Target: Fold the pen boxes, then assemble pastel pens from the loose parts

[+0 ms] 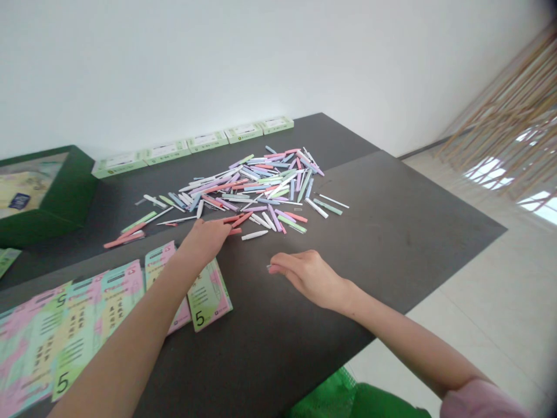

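Note:
A loose pile of pastel pens and caps point(265, 183) in pink, purple, blue, green and white lies spread on the dark table point(391, 232). My left hand point(204, 239) reaches to the pile's near edge, with its fingers closed over red pens point(237, 219). My right hand point(307, 274) rests on the table nearer to me, fingers curled around a small pink piece point(273, 269) that pokes out at the fingertips. A white pen point(255, 234) lies between the two hands.
Pastel printed cards marked 5 point(209, 296) lie in a row at the near left. Pale green boxes point(195, 142) line the table's far edge. A dark green box point(43, 186) stands at the left. The table's right edge drops to a tiled floor.

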Demonstrator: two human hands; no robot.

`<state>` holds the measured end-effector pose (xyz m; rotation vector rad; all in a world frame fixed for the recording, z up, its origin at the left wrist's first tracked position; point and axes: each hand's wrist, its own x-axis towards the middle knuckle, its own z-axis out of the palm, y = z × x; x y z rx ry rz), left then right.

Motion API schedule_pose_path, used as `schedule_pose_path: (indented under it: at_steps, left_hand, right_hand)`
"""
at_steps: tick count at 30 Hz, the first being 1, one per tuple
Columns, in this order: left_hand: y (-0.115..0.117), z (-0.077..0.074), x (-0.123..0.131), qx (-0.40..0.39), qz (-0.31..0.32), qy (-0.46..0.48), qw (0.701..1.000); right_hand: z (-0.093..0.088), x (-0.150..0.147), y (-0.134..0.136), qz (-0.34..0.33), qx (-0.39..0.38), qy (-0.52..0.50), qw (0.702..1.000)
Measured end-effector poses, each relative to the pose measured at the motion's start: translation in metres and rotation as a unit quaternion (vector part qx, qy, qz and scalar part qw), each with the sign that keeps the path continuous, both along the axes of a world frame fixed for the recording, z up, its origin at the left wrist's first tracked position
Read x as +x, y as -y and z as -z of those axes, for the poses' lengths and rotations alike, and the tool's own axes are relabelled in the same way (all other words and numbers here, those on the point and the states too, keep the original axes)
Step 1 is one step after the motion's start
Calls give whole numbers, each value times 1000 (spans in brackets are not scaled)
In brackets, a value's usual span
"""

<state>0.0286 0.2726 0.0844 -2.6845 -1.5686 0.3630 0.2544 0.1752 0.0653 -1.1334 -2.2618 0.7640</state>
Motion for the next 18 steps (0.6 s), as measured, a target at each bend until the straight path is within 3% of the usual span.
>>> schedule_pose_path:
  at_steps: [3, 7, 9, 12, 14, 18]
  left_hand:
    - [18, -20, -7, 43, -1, 25, 999]
    - [67, -45, -17, 143, -22, 126, 981]
    - [94, -50, -18, 179, -12, 198, 964]
    - [122, -50, -13, 171, -2, 247, 954]
    - [134, -47, -9, 163, -9, 254, 953]
    - [147, -45, -5, 192, -4, 270, 944]
  right_hand:
    - [-13, 4, -5, -9, 14, -22, 1000]
    - [-54, 6, -11, -28, 53, -45, 997]
    - [-80, 2, -10, -34, 76, -21, 996]
    - [-115, -10, -5, -70, 78, -3, 994]
    - [-132, -19, 0, -82, 44, -17, 995]
    - [-147, -30, 1, -37, -115, -130, 984]
